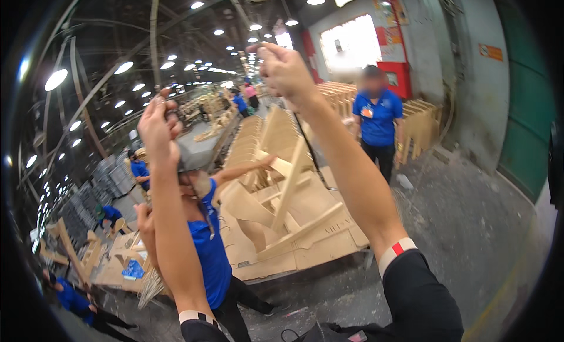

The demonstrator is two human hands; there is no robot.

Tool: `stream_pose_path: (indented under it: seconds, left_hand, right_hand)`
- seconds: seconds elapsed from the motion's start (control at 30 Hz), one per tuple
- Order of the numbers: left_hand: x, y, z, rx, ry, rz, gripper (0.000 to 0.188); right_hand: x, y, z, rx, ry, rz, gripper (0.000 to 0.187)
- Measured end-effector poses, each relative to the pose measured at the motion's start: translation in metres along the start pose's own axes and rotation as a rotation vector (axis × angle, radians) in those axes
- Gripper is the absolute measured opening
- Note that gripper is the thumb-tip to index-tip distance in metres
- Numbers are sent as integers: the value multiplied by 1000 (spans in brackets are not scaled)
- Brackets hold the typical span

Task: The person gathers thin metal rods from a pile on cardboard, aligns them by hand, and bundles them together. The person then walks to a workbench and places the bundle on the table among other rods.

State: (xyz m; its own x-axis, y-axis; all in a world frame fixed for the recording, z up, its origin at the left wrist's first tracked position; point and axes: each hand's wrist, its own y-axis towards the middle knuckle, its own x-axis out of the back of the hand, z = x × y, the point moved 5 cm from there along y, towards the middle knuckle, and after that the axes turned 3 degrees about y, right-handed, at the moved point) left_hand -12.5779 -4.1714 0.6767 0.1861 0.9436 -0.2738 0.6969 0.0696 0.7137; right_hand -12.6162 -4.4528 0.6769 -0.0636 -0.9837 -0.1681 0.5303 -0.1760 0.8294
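Note:
Both my arms are raised in front of me, black sleeves ending in light cuffs. My left hand (160, 127) is up at the left of the head view, its fingers curled in and nothing visible in them. Higher and to the right, my right hand (285, 71) is closed too, with the index finger bent toward the left and no object showing. Neither hand touches anything. Below and between them stands a table covered with brown cardboard (317, 239). On it lie a curved wooden panel (249, 208) and a wooden frame (289, 186).
Close behind my left forearm, a person in a blue shirt (208, 260) reaches an arm over the wooden parts. Another person in blue (377, 121) stands beyond the table at the right. Rows of wooden pieces (420, 124) line the wall. A workbench (111, 265) is at the left.

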Motion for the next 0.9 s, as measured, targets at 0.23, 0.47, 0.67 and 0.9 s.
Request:
stream_pose_path:
  seconds: [0.23,0.47,0.67,0.9]
  left_hand:
    - [30,-35,37,-13,71,71,33]
    - [49,-99,76,16,282,-25,39]
    - [158,-361,229,337,810,285,19]
    - [289,-931,169,1825,1095,437,56]
  right_hand:
    - [-4,-50,-40,-12,97,72,26]
    - [41,-144,-107,-99,-171,61,34]
    - [127,-355,-210,-944,-13,292,43]
    - [229,-680,-252,-1573,-20,-127,31]
